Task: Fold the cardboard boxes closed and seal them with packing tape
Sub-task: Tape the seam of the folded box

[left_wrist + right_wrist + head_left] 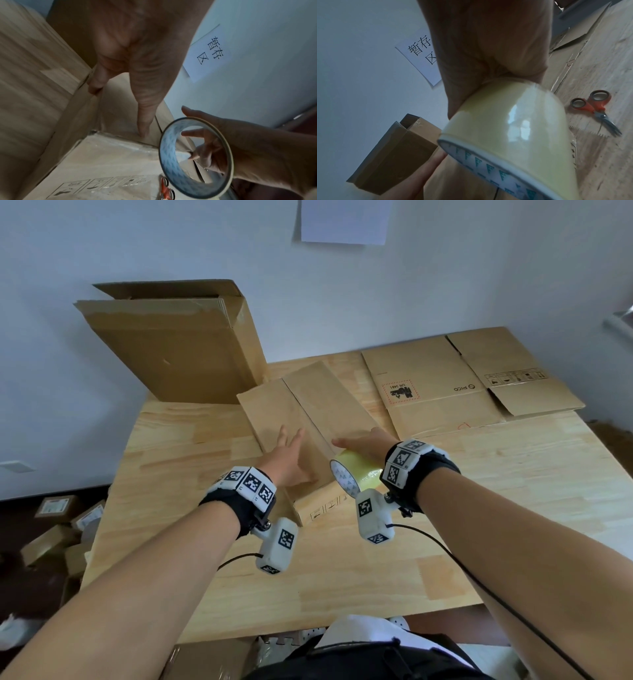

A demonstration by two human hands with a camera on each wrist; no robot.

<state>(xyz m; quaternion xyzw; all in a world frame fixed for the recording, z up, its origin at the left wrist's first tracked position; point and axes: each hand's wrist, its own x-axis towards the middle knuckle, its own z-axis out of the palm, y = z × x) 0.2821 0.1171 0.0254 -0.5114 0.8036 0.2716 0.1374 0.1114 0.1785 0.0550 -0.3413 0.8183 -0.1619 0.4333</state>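
Pressing the box (308,405) flaps down with the left hand (286,455), the right hand (366,445) holding the tape (354,477).

The box sits closed in the middle of the counter (513,491). The left hand lies flat on its top, fingers straight, beside the centre seam. The right hand has its fingers through the tape roll and curled on it, at the near right edge of the box. Scissors (597,110) lie on the counter to the right. Flat boxes (462,378) lie at the far right, and a folded carton (178,344) leans on the wall.
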